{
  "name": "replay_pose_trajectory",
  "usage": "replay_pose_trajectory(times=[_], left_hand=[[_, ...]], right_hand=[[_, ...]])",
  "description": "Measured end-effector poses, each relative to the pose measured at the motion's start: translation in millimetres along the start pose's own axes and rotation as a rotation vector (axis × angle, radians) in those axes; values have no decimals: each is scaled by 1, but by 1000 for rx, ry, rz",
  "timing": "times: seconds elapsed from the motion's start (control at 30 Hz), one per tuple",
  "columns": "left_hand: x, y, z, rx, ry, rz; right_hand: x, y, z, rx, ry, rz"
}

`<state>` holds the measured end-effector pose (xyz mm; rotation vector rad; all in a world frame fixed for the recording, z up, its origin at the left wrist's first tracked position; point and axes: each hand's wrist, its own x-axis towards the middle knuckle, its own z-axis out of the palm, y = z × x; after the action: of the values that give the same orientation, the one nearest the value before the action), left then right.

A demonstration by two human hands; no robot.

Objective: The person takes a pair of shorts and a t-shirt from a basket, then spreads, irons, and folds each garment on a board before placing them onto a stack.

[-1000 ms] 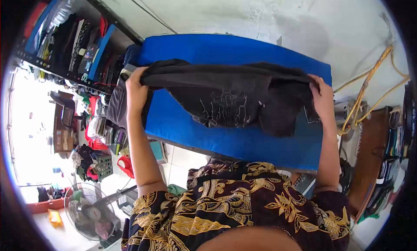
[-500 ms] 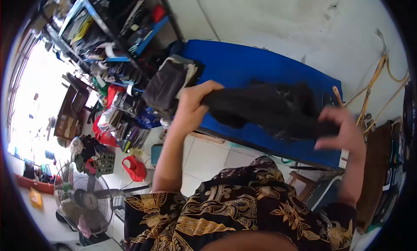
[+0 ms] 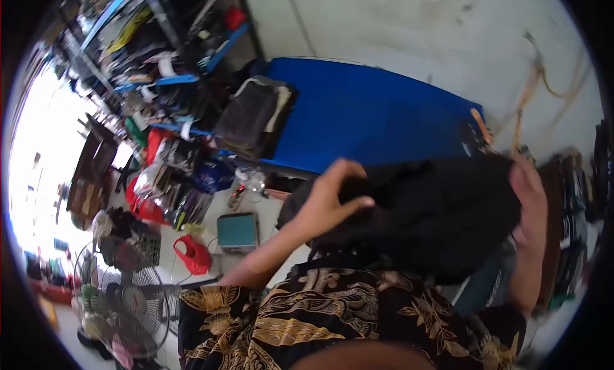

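A black cloth garment (image 3: 422, 210) hangs in front of my body, over the near edge of the blue-covered table (image 3: 358, 108). My left hand (image 3: 332, 200) is at the garment's left part, its thumb spread away from the curved fingers, whose tips reach onto the dark fabric. At the right end, my right hand (image 3: 529, 194) has its fingers closed on the garment's edge. A pile of folded dark and beige clothes (image 3: 252, 117) lies on the table's left end. Near the right end of the table is an object with an orange-brown handle (image 3: 481, 125).
Crowded shelves (image 3: 157, 63) stand at the upper left. Below them are plastic-wrapped goods, a red bag (image 3: 192, 255) and a green-topped box (image 3: 237, 232) on the floor. A fan (image 3: 133, 299) stands at the lower left. Cords hang by the wall on the right.
The black garment has come off the tabletop, closer to my body, and is spread wider. My left hand has moved right and down, its fingers now more apart; my right hand has closed on the edge.
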<state>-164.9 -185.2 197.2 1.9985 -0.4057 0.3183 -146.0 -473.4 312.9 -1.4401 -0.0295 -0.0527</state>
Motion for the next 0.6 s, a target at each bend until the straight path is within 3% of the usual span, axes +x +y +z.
replay_pose_trajectory(times=[0.07, 0.13, 0.2, 0.23, 0.27, 0.3, 0.33, 0.37, 0.43, 0.47, 0.53, 0.6], left_hand=[[-9, -23, 50, -172, -230, -135], [-11, -36, 81, -257, -308, -148], [-12, -47, 103, -318, -354, -166], [-14, -54, 111, -338, -562, -131], [-19, -61, 119, -351, -760, -104], [-30, -70, 133, -390, -768, -72], [-38, -76, 149, -427, -769, -44], [-37, -77, 162, -411, -730, -60], [-29, -78, 180, -310, -633, 250], [-20, -68, 173, -292, -605, 238], [3, -46, 160, -335, -471, 8], [29, -48, 141, -299, -204, -21]], right_hand=[[15, -1, 2, -11, -146, 121], [8, 8, 5, 20, -180, 191], [0, 24, -2, 162, -661, 550], [-4, 21, -7, -202, -929, 608], [-14, 26, -14, -380, -1064, 557], [-23, 30, -21, -552, -1201, 486], [-37, 42, -31, -511, -1217, 327], [-39, 37, -39, -614, -1209, 317], [-44, 16, -50, -807, -1197, 266], [-47, 8, -55, -900, -1190, 229], [-49, -5, -62, -904, -1206, 277], [-56, -17, -59, -852, -1149, 170]])
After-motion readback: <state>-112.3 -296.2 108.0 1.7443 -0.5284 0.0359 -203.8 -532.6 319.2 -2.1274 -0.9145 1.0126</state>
